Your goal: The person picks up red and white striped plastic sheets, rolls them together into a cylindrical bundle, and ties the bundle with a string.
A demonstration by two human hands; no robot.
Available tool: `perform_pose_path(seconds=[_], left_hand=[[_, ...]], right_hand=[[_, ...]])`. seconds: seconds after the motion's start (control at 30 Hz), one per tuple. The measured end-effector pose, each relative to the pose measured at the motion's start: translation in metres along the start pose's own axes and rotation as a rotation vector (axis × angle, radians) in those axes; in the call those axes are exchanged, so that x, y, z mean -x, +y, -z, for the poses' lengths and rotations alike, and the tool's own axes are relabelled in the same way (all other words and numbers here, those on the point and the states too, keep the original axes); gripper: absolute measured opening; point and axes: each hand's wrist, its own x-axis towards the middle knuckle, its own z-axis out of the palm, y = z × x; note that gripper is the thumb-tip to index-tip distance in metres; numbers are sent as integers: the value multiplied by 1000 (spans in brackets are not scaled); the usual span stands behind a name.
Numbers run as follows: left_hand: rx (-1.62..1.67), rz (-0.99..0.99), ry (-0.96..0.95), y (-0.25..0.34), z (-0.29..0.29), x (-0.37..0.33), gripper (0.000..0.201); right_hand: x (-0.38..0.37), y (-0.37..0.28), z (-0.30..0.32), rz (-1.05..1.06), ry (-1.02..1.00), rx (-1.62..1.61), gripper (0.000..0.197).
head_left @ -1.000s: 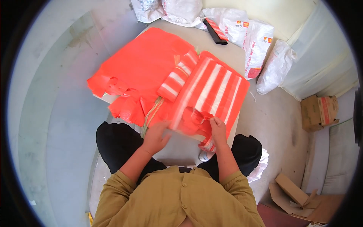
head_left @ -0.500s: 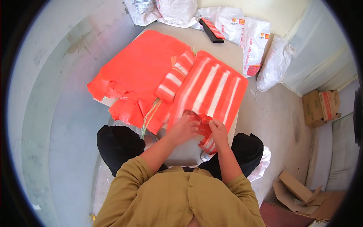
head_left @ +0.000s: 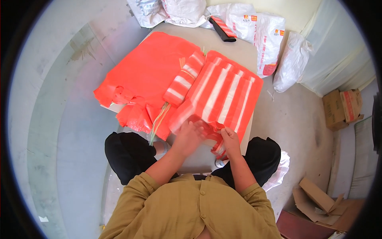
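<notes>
Since a second ago, our left hand (head_left: 188, 138) has come across to the near edge of the striped bags (head_left: 223, 93); it is blurred, so we cannot tell whether it grips. Our right hand (head_left: 231, 141) pinches their red edge. They lie along the worktop's (head_left: 244, 53) right edge, reaching past its near edge. Beside them we have a banded bundle (head_left: 185, 78), then red sheets (head_left: 149, 63) toward the left corner.

I sit at a beige-topped table (head_left: 246, 52) on a grey, marked floor (head_left: 294, 123). To my left, a pale wall (head_left: 83, 127) carries a grey-green band and a brownish stain. Ahead: cream wall (head_left: 296, 12). Right: whitish hanging sheeting (head_left: 340, 59). Lighting: bright, diffuse.
</notes>
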Motion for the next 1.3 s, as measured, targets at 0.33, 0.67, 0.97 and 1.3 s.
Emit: perform_pose_path(seconds=[0.33, 0.67, 0.97, 1.3], left_hand=[[-79, -165, 234, 27, -6, 11, 17], [-196, -364, 587, 30, 17, 39, 11], [-430, -246, 764, 15, 12, 58, 19], [-1085, -319, 528, 30, -18, 36, 18]], right_hand=[[12, -10, -7, 10, -12, 138, 24], [11, 7, -10, 269, -58, 326, 23], [3, 18, -7, 644, -62, 490, 17], [6, 15, -5, 832, -28, 680, 12]])
